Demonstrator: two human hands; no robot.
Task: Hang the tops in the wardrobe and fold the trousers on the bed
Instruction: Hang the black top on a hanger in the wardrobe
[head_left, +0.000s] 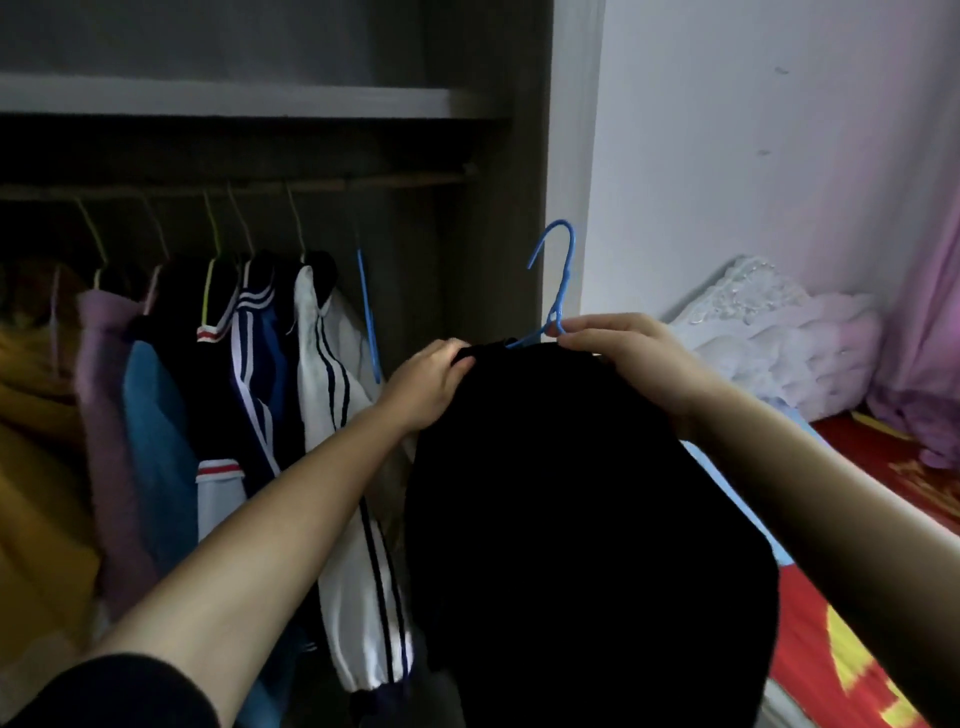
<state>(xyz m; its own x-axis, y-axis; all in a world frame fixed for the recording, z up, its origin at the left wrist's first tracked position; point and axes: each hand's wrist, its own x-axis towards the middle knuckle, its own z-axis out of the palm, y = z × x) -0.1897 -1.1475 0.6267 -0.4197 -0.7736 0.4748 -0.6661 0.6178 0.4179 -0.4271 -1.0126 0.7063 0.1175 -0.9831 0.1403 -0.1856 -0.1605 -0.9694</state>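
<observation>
Black top (571, 493) sits on a blue hanger (563, 270), held up in front of the open wardrobe (493, 234), right of the hung clothes. Left hand (426, 384) grips the top's left shoulder, fingers curled into the fabric. Right hand (628, 358) pinches the hanger at the base of its hook, on the right shoulder. Hook is free, not on the rail (311, 184). Rail carries several garments, nearest a white striped jacket (332, 374), plus a bare blue hanger (367, 306) (looks the same type). Bed (852, 597) with red cover on the right, white lacy fabric (769, 332) piled at its far end.
</observation>
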